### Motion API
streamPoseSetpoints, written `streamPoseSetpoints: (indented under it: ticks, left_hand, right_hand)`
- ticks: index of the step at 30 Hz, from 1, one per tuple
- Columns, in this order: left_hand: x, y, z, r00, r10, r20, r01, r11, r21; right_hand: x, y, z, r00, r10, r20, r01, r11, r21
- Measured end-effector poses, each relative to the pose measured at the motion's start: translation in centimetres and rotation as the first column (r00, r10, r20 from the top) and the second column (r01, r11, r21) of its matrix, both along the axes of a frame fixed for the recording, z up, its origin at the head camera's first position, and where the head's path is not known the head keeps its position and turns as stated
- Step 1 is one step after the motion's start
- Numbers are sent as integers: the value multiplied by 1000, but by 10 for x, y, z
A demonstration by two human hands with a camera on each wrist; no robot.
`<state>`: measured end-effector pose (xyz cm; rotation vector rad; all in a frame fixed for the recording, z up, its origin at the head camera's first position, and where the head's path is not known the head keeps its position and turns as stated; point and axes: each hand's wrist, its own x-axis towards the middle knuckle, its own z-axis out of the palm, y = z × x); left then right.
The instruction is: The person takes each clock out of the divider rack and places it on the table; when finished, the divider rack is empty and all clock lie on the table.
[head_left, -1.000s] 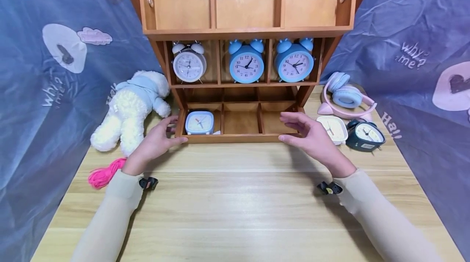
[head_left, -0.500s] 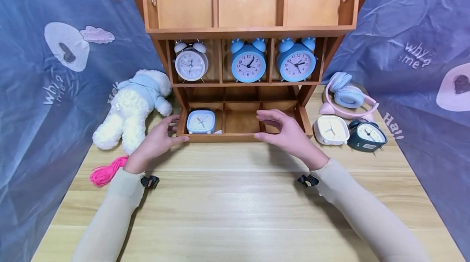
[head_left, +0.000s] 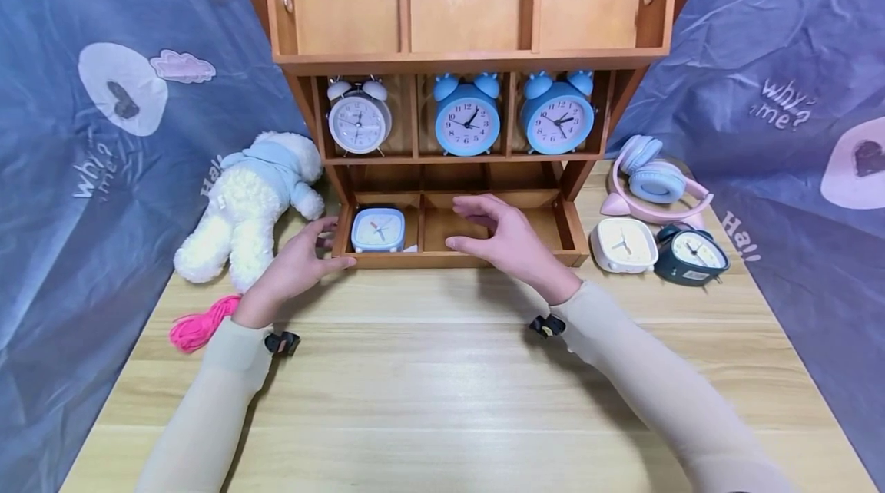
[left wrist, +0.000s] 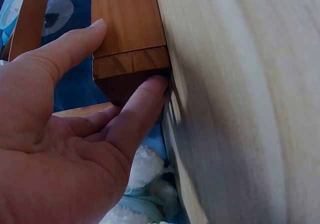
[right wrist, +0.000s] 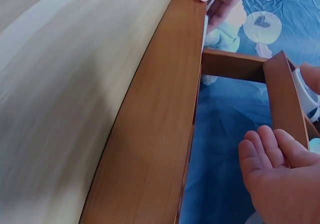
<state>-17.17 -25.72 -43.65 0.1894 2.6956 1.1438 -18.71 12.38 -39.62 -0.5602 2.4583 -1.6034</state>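
Left hand (head_left: 297, 264) grips shelf edge (head_left: 422, 261), right hand (head_left: 508, 241) seemingly hovering free.

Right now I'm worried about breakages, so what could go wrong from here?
The left grip holds one corner of the shelf while the right grip seems clear of it, so a push might twist it. A jolt could tip the middle-tier clocks. If the shelf shifts right, it may bump the white square clock.

Six clocks (head_left: 467, 126), one shelf (head_left: 470, 61), one plush (head_left: 238, 201), one headset (head_left: 657, 182), one skein (head_left: 200, 324).
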Motion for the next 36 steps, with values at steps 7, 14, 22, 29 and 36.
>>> streamPoseSetpoints:
  ticks: [7, 14, 22, 29, 36]
  left_hand:
    - [0, 0, -1, 1000, 4, 11, -4, 1000, 2]
    - [0, 0, -1, 1000, 5, 13, -5, 1000, 6]
    - [-1, 0, 0, 1000, 7, -1, -7, 1000, 0]
    - [0, 0, 0, 1000, 2, -6, -2, 1000, 4]
    - [1, -1, 1, 1000, -1, -6, 1, 1000, 8]
  right_hand:
    - [-6, -18, -1, 1000, 1, -30, -1, 1000, -8]
    - [-10, -37, -1, 999, 16, -40, -15, 1000, 14]
    - [-10, -63, -5, 999, 2, -39, 1, 997, 71]
    - [-5, -87, -10, 999, -34, -33, 38, 992, 122]
    - [1, -114, -14, 996, -76, -36, 80, 985, 154]
